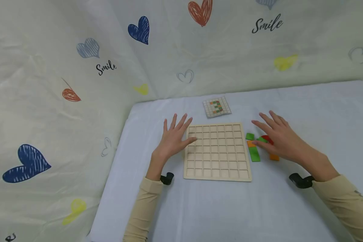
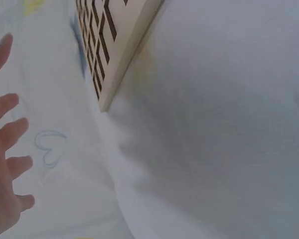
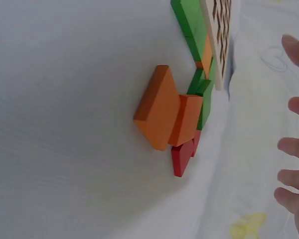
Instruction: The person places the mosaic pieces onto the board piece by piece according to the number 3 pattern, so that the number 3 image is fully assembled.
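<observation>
A square wooden grid board [image 1: 216, 156] lies on the white table. My left hand [image 1: 171, 139] is held with spread fingers at the board's left edge, its thumb overlapping the grid in the head view. The left wrist view shows that hand [image 2: 2, 172] apart from the board [image 2: 120, 57]. On the other side, my right hand [image 1: 278, 138], fingers spread, hovers above several flat coloured blocks and holds nothing. Among these are green blocks [image 1: 254, 154], orange blocks [image 3: 162, 112] and red blocks [image 3: 182, 158]; the hand partly hides them in the head view.
Behind the board lies a small pattern card [image 1: 217, 107] printed with a grid and coloured cells. A white cloth [image 1: 214, 208] covers the table. Hanging fabric [image 1: 163, 60] with hearts and lettering stands at the back and left. Black wrist-worn devices [image 1: 300, 181] sit at both cuffs.
</observation>
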### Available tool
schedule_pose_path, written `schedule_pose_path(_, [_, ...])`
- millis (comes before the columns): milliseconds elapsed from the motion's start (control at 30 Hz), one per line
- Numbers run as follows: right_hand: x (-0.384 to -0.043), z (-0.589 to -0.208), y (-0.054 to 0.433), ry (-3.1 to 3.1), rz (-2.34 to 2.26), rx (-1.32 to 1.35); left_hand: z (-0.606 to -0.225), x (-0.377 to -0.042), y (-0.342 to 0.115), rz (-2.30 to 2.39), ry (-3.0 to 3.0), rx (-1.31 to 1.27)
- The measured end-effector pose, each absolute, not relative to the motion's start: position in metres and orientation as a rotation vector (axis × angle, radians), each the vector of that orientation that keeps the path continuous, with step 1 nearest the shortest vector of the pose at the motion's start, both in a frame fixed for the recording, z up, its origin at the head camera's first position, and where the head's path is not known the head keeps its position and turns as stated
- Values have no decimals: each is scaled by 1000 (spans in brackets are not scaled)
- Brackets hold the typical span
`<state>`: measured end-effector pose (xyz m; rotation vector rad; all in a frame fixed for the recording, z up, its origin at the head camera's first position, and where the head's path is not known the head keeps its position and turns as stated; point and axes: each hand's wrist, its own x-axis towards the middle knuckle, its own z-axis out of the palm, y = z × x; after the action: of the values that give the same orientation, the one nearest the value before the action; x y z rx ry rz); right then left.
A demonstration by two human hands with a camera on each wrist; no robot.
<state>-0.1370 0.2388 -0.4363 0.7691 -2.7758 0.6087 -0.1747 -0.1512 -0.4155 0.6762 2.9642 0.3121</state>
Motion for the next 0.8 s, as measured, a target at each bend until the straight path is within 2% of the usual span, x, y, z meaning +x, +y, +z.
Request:
schedule_pose_path(167, [-139,-440,241,-2710,599,804,-425,-176,-162,398,2828,591])
schedule_pose_path(400, [-137,-441,241,-2890,607,723,-434,-174,-179,543,2525,439])
schedule_pose_path(800, [-148,-445,239,-3010,696,741,-441,-172,-185,503,2453,488])
